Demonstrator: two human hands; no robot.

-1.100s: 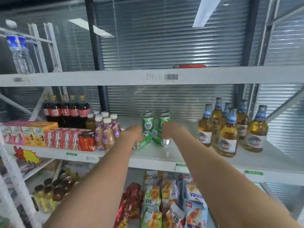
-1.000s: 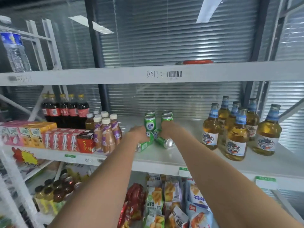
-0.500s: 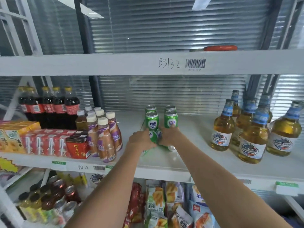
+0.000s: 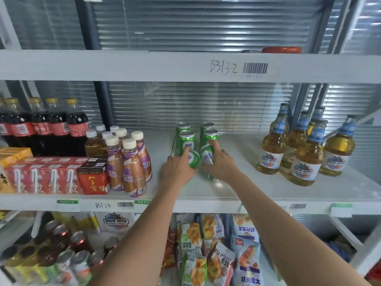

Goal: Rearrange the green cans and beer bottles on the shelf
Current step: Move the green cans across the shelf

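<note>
Several green cans (image 4: pixel 187 139) stand in two short rows at the middle of the white shelf (image 4: pixel 206 195). In front of them my left hand (image 4: pixel 177 168) grips a green can (image 4: pixel 193 159) that is tilted, top end toward me. My right hand (image 4: pixel 221 164) grips a second green can (image 4: pixel 207 157), nearly upright and close beside the first. Several beer bottles (image 4: pixel 305 153) with blue neck labels stand in a loose cluster at the shelf's right end, apart from both hands.
Left of the cans stand brown coffee bottles (image 4: pixel 132 162), red drink cartons (image 4: pixel 51 178) and dark cola bottles (image 4: pixel 51 126). An upper shelf beam (image 4: pixel 144 66) runs overhead. Snack bags (image 4: pixel 216 250) and cans (image 4: pixel 78 259) fill the lower shelf.
The two cans lay on their sides a second ago; both hands have closed on them and raised them toward upright. The camera has moved closer to the shelf.
</note>
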